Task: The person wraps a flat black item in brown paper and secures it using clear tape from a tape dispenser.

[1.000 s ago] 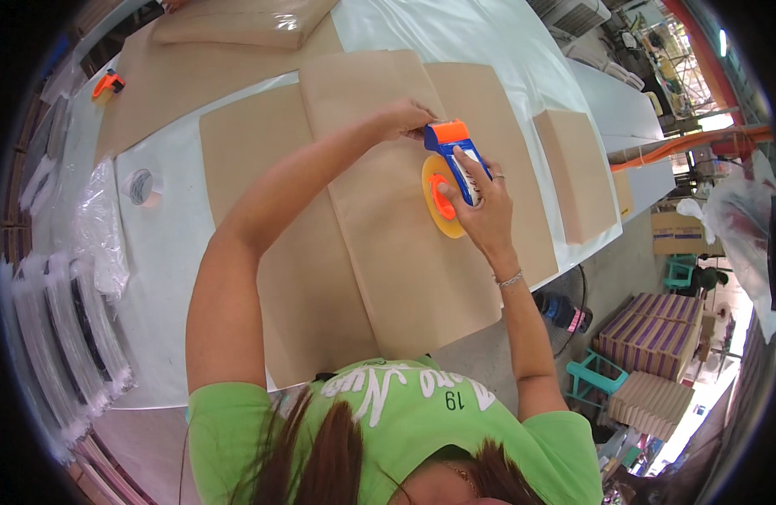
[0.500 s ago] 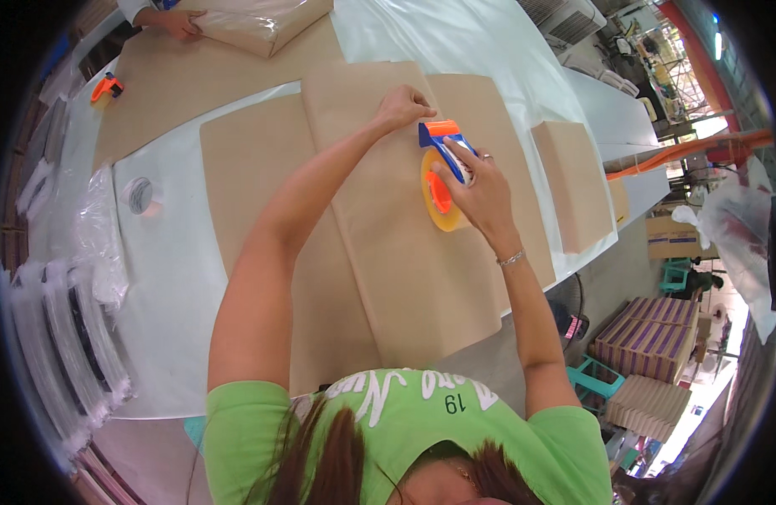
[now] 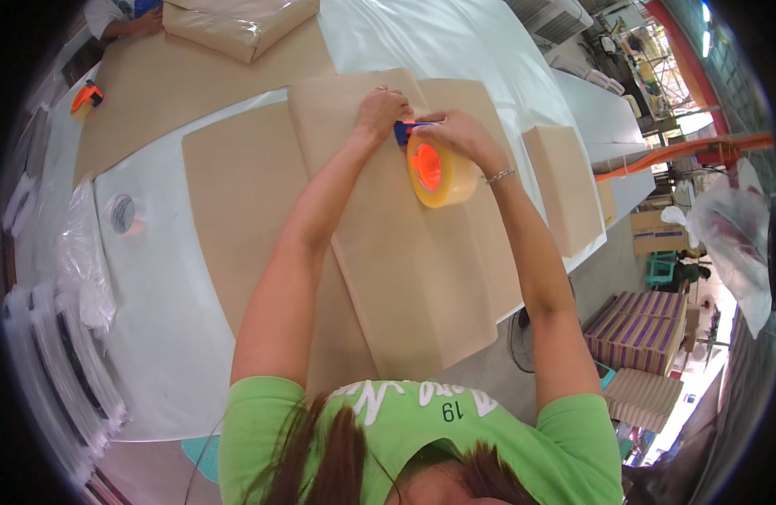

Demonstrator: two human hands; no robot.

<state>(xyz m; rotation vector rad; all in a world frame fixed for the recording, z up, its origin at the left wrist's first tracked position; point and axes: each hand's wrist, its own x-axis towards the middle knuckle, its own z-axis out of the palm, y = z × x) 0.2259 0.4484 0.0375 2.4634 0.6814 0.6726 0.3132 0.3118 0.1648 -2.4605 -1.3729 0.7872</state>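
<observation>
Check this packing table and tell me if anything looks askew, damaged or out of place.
Nothing stands out. The brown paper sheets lie flat and overlapped on the white table; the right hand holds the tape dispenser on the paper, with the left hand beside it.

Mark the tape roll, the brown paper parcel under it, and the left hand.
tape roll point(image 3: 442, 172), head view, on its yellowish side
brown paper parcel point(image 3: 405, 269), head view, on its flat top
left hand point(image 3: 381, 109), head view, on its back

Bright, even daylight, soft shadows, sharp centre, fisheye bending and black vignette at edges.
</observation>
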